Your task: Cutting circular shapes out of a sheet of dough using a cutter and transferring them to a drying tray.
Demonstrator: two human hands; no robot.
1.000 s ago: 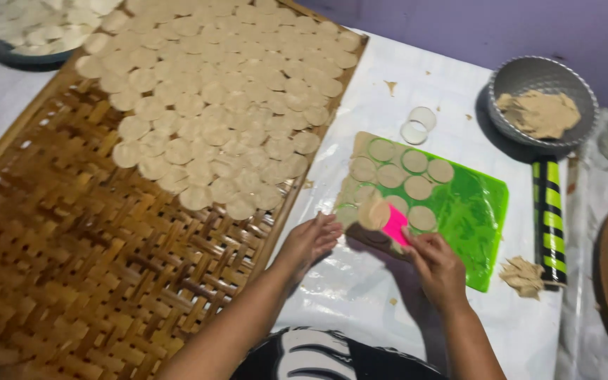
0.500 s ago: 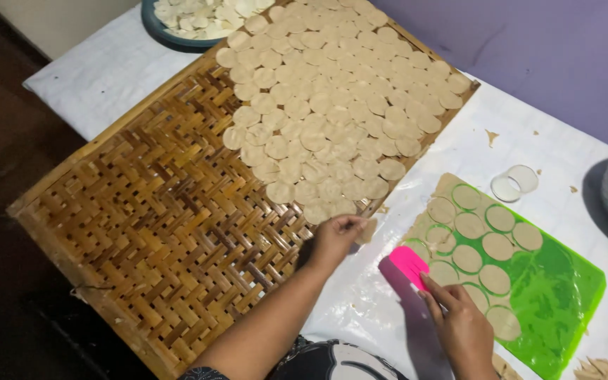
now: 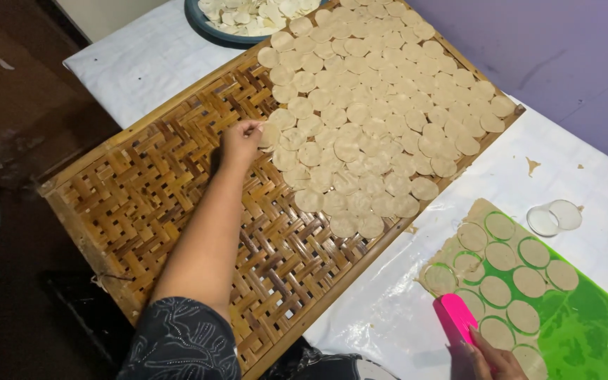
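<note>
Head view, left to right: your left hand (image 3: 241, 139) is out over the woven bamboo tray (image 3: 142, 211), fingertips pinched on one dough disc (image 3: 269, 134) at the left edge of the disc layer (too many to count, overlapping). Blue bowl (image 3: 209, 28) of more discs is cut off at the top. Green mat (image 3: 592, 331) holds rolled dough with about a dozen cut rounds, partly out of frame. Your right hand (image 3: 490, 362), mostly cropped, grips a pink scraper (image 3: 457, 320). One clear round cutter (image 3: 554, 217) lies beside the mat.
</note>
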